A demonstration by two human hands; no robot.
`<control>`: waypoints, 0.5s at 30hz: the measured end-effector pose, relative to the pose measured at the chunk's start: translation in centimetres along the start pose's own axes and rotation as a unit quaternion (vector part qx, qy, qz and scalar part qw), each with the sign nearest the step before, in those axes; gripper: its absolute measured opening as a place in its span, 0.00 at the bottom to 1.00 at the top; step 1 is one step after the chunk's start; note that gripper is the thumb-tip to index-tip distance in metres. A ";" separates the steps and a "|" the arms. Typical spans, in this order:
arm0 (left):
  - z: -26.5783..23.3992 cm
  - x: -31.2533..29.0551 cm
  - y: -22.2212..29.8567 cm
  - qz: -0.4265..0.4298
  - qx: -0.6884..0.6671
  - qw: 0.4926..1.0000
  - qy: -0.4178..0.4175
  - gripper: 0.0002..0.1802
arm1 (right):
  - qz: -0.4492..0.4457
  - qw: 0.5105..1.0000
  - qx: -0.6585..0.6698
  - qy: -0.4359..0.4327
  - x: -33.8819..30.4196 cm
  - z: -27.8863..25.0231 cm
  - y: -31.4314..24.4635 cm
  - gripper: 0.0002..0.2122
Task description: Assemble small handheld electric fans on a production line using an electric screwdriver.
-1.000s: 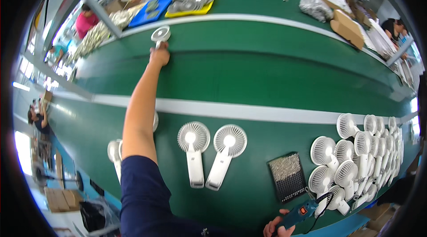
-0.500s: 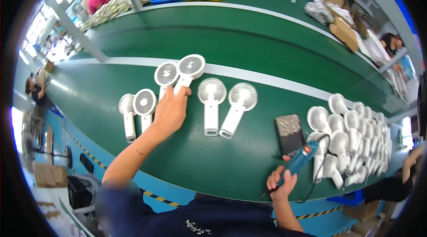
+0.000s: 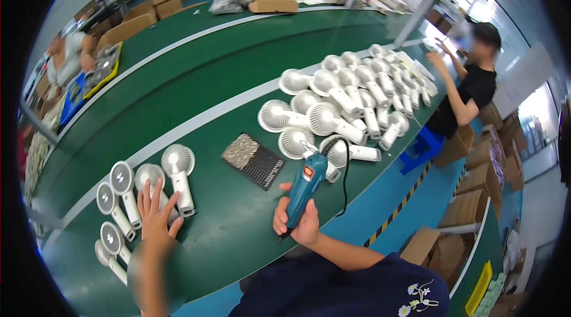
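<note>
My left hand (image 3: 157, 216) is spread over the handle of a white handheld fan (image 3: 148, 175); its fingers are apart, and whether they touch the handle is hard to tell. Just right of it lies another handheld fan (image 3: 179, 162). To its left are several more handheld fans (image 3: 122, 179), some with the open-grille side and a dark centre showing. In my right hand (image 3: 300, 222) is a teal electric screwdriver (image 3: 307, 189), closed round its body, the tip pointing down toward me and a black cord looping off its upper end. A black screw tray (image 3: 254, 160) holding many small screws lies between the hands.
A large pile of white handheld fans (image 3: 351, 91) covers the table's right part. A seated person in black (image 3: 476, 79) is beyond it. Across the raised rail (image 3: 238, 98) are a cardboard box (image 3: 273, 2), a plastic bag (image 3: 230, 0) and a yellow tray (image 3: 107, 73).
The view has swung right. My left hand has let go of the two fans it held, which now lie on the table, and reaches over another fan. My right hand keeps the screwdriver.
</note>
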State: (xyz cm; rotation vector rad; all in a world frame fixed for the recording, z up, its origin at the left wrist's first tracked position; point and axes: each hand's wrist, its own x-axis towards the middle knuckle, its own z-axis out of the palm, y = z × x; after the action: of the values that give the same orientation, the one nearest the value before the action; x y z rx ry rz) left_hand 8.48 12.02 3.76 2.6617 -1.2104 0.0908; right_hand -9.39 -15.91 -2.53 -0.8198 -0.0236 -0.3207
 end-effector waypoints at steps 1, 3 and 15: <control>0.7 -0.2 -0.3 0.003 -0.001 1.000 -0.015 0.31 | -0.035 0.999 0.004 -0.003 0.0 0.3 -0.2 0.36; 1.4 -0.6 0.0 0.003 -0.004 0.999 -0.034 0.34 | -0.063 0.997 -0.038 -0.009 -0.1 0.6 -1.3 0.37; 4.6 1.1 4.9 -0.024 -0.054 0.998 0.034 0.30 | -0.107 0.990 -0.067 -0.059 4.3 0.6 -4.2 0.39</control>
State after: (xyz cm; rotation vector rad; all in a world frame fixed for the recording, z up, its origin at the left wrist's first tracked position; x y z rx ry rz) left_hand 5.39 7.11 0.25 2.5708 -1.0982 0.1051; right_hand -6.45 -19.31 1.52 -0.9712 -0.2032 -0.4803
